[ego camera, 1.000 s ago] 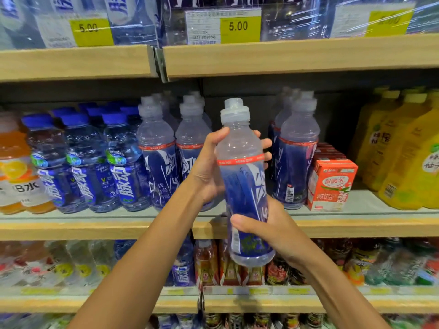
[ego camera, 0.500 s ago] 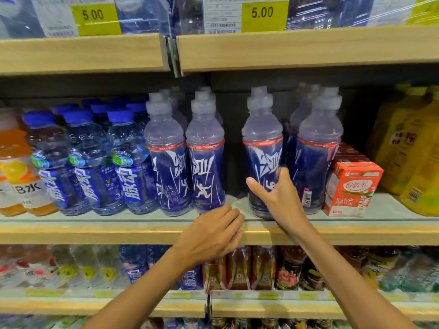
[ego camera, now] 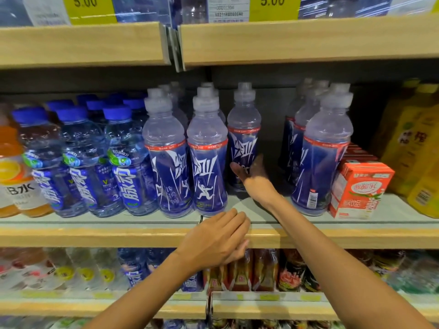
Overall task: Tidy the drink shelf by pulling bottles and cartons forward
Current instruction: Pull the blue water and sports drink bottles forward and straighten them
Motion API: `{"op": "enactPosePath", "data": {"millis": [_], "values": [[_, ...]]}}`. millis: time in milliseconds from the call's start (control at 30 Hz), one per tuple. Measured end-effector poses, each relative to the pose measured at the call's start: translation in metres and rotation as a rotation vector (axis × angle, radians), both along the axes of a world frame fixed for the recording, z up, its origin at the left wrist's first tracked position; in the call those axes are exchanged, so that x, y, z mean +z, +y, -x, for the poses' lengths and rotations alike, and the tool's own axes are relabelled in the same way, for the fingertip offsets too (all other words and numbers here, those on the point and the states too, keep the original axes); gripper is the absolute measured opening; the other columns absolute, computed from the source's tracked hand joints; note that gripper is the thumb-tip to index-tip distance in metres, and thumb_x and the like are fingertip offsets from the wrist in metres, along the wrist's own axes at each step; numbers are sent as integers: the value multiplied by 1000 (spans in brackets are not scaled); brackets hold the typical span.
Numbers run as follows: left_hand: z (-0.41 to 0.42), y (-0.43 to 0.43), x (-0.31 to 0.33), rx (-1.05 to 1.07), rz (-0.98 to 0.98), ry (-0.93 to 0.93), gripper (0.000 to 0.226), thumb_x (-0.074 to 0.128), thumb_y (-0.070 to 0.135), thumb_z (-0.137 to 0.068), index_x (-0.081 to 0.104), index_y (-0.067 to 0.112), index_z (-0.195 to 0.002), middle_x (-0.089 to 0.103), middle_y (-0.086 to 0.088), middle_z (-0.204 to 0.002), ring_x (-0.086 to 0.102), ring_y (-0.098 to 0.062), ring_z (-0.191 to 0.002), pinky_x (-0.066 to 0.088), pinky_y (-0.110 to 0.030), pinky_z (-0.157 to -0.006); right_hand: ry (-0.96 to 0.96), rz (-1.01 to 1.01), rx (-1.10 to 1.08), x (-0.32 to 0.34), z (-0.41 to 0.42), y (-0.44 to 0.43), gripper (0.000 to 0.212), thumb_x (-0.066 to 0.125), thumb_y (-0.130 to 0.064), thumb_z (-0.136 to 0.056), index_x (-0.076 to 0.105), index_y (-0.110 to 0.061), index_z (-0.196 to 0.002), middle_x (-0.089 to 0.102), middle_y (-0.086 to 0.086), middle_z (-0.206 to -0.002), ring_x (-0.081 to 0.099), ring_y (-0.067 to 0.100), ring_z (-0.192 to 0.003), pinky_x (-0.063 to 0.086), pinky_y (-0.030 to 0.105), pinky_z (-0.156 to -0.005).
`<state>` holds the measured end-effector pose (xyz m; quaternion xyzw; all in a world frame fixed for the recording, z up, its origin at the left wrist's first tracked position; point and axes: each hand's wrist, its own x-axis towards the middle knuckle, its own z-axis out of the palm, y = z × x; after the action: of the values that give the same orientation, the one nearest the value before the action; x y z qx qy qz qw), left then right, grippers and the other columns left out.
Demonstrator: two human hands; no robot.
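On the middle shelf (ego camera: pixel 142 236) stand clear sports bottles with dark blue labels and grey caps. Two of them (ego camera: pixel 169 162) (ego camera: pixel 206 160) are at the front edge. A third bottle (ego camera: pixel 243 129) stands further back in the gap. My right hand (ego camera: pixel 251 173) reaches in and grips its lower part, thumb across the front, fingers round its right side; the hand is shadowed and blurred. Another front bottle (ego camera: pixel 325 153) stands to the right, with more behind it. My left hand (ego camera: pixel 218 244) hovers over the shelf's front edge, fingers relaxed, holding nothing.
Blue-capped water bottles (ego camera: pixel 83 162) and an orange drink (ego camera: pixel 11 172) fill the left. Red-and-white cartons (ego camera: pixel 358 188) and yellow bottles (ego camera: pixel 413 143) are on the right. An upper shelf (ego camera: pixel 285 39) with price tags hangs close above. The lower shelf holds more drinks (ego camera: pixel 240 271).
The bottle I held up in both hands now stands on the shelf, set back in the gap. My left hand let go and dropped to the shelf edge. The view moved closer.
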<state>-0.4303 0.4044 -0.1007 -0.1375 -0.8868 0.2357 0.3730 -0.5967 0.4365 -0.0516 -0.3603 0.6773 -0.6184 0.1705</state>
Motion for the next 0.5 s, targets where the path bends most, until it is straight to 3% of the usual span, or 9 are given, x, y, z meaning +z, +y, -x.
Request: {"op": "enactPosePath", "data": {"millis": [133, 233, 300, 400, 500], "values": [[-2, 3, 3, 15, -25, -17, 36, 47, 29, -94, 68, 3, -106, 69, -11, -101, 65, -23, -91, 55, -33, -75, -14, 3, -9, 2, 2, -7, 83, 66, -30, -88, 11, -13, -148, 42, 8, -143, 44, 17, -121, 37, 22, -81], [-3, 5, 5, 34, -42, -39, 37, 45, 30, -95, 68, 3, -107, 68, -11, -102, 65, -23, -92, 55, -33, -75, -24, -29, -3, 2, -1, -2, 80, 65, -32, -89, 13, -15, -148, 42, 8, -144, 44, 25, -128, 35, 27, -86], [-4, 6, 6, 44, -52, -58, 37, 45, 30, -96, 68, 2, -107, 68, -11, -103, 65, -23, -92, 55, -33, -75, 71, -68, -44, 4, -9, 10, 68, 62, -31, -91, 22, -15, -144, 46, 10, -140, 48, 27, -126, 36, 27, -86], [-3, 8, 7, 72, -67, -69, 36, 48, 30, -94, 68, 3, -107, 68, -11, -103, 64, -22, -92, 55, -32, -77, 266, -25, -168, 5, -25, 44, 58, 61, -25, -92, 33, -12, -141, 51, 1, -129, 50, 12, -117, 39, 12, -84], [1, 15, 7, 108, -118, -55, 37, 49, 32, -92, 68, 3, -106, 68, -10, -101, 64, -22, -89, 55, -32, -74, 446, 177, -359, 0, -39, 94, 38, 61, -15, -92, 49, -12, -128, 57, -1, -121, 54, 8, -112, 45, 19, -91]]}}
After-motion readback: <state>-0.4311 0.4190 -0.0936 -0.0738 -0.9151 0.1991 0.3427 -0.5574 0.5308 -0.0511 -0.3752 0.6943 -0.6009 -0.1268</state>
